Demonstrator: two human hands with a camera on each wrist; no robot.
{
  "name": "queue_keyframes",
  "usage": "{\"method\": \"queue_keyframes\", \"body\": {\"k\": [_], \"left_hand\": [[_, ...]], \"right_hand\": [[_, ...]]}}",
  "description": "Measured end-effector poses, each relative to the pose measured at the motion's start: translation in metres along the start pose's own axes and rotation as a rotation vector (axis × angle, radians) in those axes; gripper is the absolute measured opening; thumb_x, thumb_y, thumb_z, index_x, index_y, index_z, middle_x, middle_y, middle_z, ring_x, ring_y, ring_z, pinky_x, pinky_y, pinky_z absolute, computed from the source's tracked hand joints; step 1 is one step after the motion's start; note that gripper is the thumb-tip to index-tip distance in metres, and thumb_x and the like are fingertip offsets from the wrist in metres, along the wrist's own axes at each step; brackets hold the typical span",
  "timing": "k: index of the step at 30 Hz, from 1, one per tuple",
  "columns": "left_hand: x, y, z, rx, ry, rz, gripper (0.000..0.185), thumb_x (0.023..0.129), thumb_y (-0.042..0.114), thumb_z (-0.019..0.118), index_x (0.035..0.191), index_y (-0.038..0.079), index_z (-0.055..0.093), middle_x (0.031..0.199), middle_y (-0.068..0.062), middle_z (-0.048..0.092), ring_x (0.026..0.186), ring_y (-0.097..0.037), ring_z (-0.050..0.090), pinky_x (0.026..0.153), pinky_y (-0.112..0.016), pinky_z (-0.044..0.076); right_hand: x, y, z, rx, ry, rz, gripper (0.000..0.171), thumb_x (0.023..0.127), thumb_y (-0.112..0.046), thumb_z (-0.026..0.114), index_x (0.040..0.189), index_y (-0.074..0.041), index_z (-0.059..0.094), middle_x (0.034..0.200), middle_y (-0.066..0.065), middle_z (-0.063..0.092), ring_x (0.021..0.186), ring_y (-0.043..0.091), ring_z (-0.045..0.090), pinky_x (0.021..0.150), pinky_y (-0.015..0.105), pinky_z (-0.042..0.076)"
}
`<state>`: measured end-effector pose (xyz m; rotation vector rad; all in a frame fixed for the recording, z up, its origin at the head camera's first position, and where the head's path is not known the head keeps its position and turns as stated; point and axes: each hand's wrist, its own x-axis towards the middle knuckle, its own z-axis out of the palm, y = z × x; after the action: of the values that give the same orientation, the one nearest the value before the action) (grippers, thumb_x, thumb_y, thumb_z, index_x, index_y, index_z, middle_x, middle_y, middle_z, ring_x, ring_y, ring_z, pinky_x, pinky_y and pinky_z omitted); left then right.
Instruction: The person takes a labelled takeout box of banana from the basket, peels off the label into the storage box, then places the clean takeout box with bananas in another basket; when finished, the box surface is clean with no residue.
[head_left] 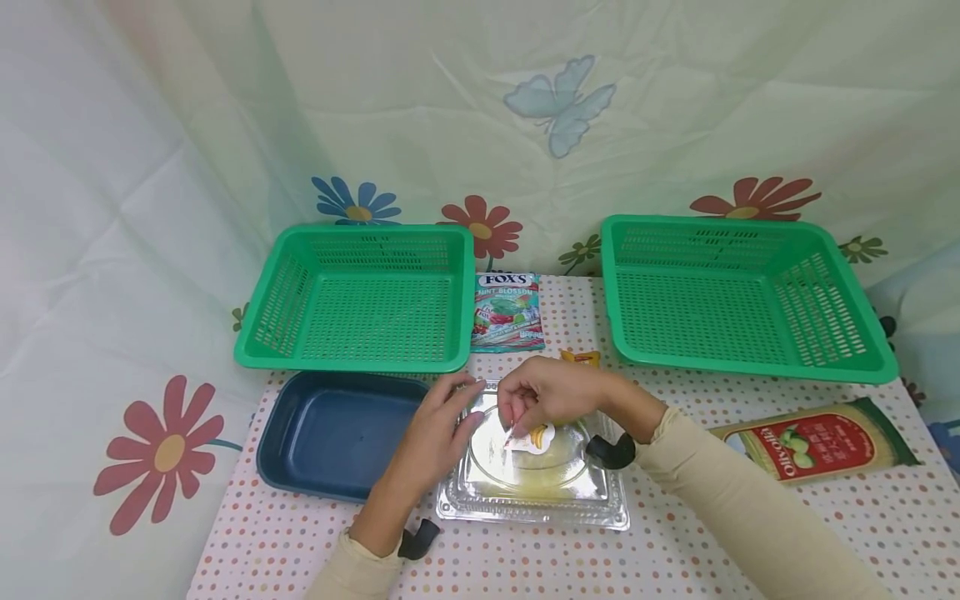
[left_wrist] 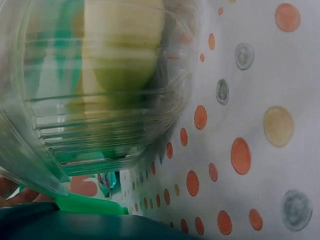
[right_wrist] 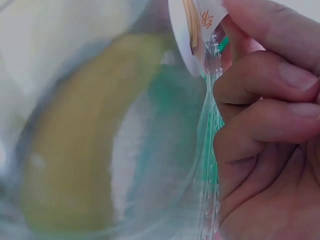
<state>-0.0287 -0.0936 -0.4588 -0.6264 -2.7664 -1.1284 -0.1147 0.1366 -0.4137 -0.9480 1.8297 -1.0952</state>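
A clear plastic clamshell box (head_left: 525, 510) lies on the table with its lid down. Through its wall in the right wrist view I see a yellow banana (right_wrist: 75, 140). On the lid is a white sticker (head_left: 538, 438) printed with bananas, its edge lifted. My right hand (head_left: 551, 390) pinches that raised edge between thumb and forefinger, the other fingers curled. My left hand (head_left: 438, 429) rests on the lid's left side with fingers extended; only its fingertips (left_wrist: 22, 197) show in the left wrist view.
Two green baskets (head_left: 352, 365) (head_left: 750, 371) stand at the back, with a Fox's candy bag (head_left: 508, 312) between them. A dark blue tray (head_left: 341, 442) is left of the box, a pasta pack (head_left: 817, 442) right. A small yellow packet (head_left: 581, 358) lies behind my right hand.
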Motion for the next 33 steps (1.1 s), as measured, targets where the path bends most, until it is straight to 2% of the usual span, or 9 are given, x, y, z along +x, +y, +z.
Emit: {"method": "queue_keyframes", "body": {"k": [9,21,29,33], "left_hand": [[0.000,0.001,0.000,-0.007,0.000,0.005,0.042,0.098,0.014,0.069,0.139,0.009,0.063,0.139,-0.009,0.056,0.128,-0.025,0.058,0.101,-0.044,0.053],[0.001,0.000,0.000,-0.010,-0.003,-0.009,0.042,0.098,0.014,0.069,0.139,0.010,0.063,0.139,-0.010,0.057,0.130,-0.026,0.057,0.103,-0.045,0.052],[0.001,0.001,0.000,-0.014,-0.010,-0.039,0.042,0.099,0.016,0.068,0.140,0.012,0.063,0.141,-0.005,0.056,0.133,-0.025,0.056,0.104,-0.045,0.052],[0.001,0.001,0.001,-0.023,0.001,-0.037,0.042,0.098,0.015,0.069,0.139,0.012,0.063,0.139,-0.006,0.057,0.133,-0.026,0.056,0.104,-0.045,0.051]], "right_hand": [[-0.004,0.002,-0.005,0.132,-0.065,-0.019,0.014,0.085,-0.002,0.080,0.090,0.000,0.067,0.072,0.000,0.059,0.063,0.005,0.052,0.058,0.016,0.045],[-0.008,0.006,-0.013,0.176,-0.099,-0.116,0.016,0.085,-0.003,0.080,0.088,0.002,0.065,0.070,0.017,0.059,0.063,0.002,0.052,0.056,0.014,0.042],[-0.009,0.011,-0.017,0.249,-0.128,-0.106,0.019,0.085,-0.003,0.080,0.089,0.006,0.064,0.074,0.002,0.062,0.066,0.004,0.054,0.059,0.016,0.044],[-0.009,0.012,-0.019,0.281,-0.138,-0.104,0.021,0.085,-0.002,0.080,0.091,0.008,0.063,0.075,-0.002,0.063,0.066,0.003,0.053,0.059,0.016,0.044]]}}
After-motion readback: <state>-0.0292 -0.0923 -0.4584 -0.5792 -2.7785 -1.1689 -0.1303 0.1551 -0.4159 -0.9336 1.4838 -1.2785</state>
